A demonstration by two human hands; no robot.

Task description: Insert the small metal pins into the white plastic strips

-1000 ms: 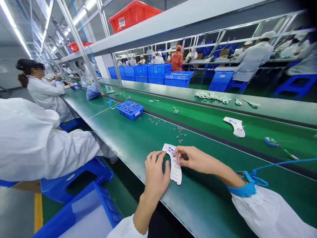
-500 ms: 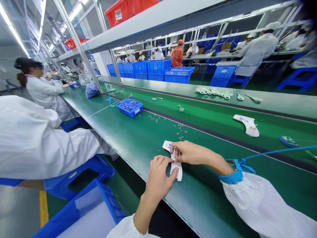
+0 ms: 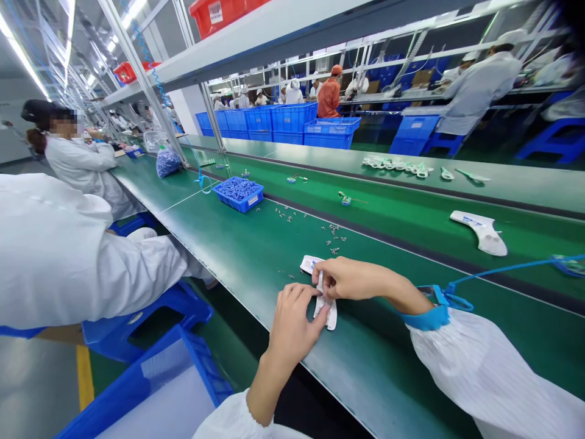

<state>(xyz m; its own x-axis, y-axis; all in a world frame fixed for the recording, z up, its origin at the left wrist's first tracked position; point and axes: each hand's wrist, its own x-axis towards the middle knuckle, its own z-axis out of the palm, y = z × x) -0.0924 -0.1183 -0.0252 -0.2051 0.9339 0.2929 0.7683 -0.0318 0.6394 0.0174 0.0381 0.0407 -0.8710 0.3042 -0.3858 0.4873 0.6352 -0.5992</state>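
A white, curved plastic housing half (image 3: 331,321) lies on the green bench near its front edge, its hollow side facing up. My left hand (image 3: 295,320) grips its near end, with the thumb on one side and the fingers on the other. From the right, my right hand (image 3: 351,279) reaches over the middle of the same part, fingertips pinched together inside it. Whatever those fingertips hold is too small and covered to make out. A blue wrist strap (image 3: 427,318) circles my right wrist. Small metal screws (image 3: 335,231) lie scattered just beyond the part.
A blue tray (image 3: 238,194) of small blue pieces stands farther left. On the green belt rest another white housing (image 3: 482,231) and small wired boards (image 3: 346,200). White-green parts (image 3: 397,166) line the far ledge. A co-worker's white sleeve (image 3: 137,274) is at left.
The white housing and the wired boards on the belt have shifted to the right. Both my hands keep almost the same position on the housing half.
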